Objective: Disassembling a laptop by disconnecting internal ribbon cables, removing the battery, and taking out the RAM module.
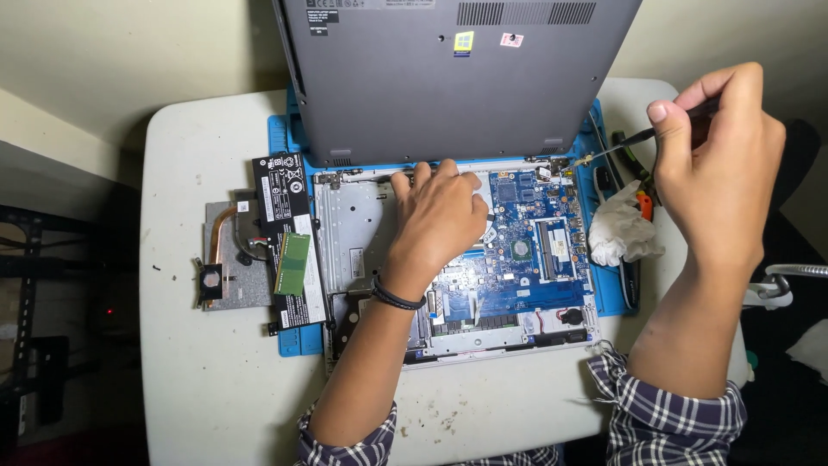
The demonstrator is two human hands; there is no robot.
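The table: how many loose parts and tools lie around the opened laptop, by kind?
Black battery pack: 1
Green circuit card: 1
Heatsink with copper pipe: 1
White cloth: 1
Screwdriver in right hand: 1
Total: 5

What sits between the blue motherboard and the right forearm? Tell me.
In the head view, a crumpled white cloth lies on the blue mat between the motherboard and the right forearm.
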